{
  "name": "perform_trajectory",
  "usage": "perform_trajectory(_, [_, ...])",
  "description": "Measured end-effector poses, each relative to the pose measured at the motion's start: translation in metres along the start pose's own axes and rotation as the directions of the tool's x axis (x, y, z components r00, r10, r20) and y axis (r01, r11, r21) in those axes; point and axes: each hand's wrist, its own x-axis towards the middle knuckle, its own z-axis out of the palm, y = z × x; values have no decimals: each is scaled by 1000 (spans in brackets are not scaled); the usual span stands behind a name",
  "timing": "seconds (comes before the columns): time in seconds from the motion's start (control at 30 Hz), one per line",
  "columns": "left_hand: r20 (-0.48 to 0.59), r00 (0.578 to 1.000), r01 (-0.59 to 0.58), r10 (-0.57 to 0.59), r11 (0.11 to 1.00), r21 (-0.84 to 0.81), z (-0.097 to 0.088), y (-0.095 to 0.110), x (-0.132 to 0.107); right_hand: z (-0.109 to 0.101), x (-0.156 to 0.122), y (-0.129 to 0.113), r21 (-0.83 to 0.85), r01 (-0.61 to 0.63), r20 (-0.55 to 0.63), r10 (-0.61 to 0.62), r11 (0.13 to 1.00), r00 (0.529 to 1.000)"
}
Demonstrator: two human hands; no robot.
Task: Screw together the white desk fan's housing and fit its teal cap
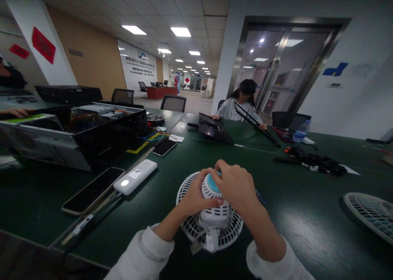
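One phone [92, 190] and a power bank [135, 176] lie left of the fan [215, 218].

The green table [307, 206] carries a white fan [215, 216], a power bank [135, 177], a phone [92, 190] and a computer case [101, 141]. A grille [373, 214] lies far right.

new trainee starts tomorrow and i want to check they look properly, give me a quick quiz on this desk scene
1. True or false: the left hand and the right hand both touch the white fan.
2. Seen from the camera, the white bar-shaped device lies: A left of the fan, B right of it, C on top of it?
3. Fill in: the cap on the fan's motor housing is ___.
Key: 1 true; 2 A; 3 blue.
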Motion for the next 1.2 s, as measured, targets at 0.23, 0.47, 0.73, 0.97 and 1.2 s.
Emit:
perform_trajectory(0.23, [21,1000,5,-4,999,-48,-2,0,0,-17,1,41,428,426,34,-485,797,874])
perform_trajectory(0.47, [1,1000,19,-19,997,-75,-1,0,1,-12,5,39,433,448,38,-512,782,858])
perform_trajectory(0.73, [24,1000,-8,9,998,-62,-1,0,1,-11,3,30,318,395,44,-430,862,902])
perform_trajectory(0.97, [6,1000,9,-8,996,-89,0,-1,1,-4,1,3,91,172,51,-177,981,983])
perform_trajectory(1.2, [9,1000,7,-6,996,-87,0,-1,1,-4,1,7,109,104,51,-110,989,993])
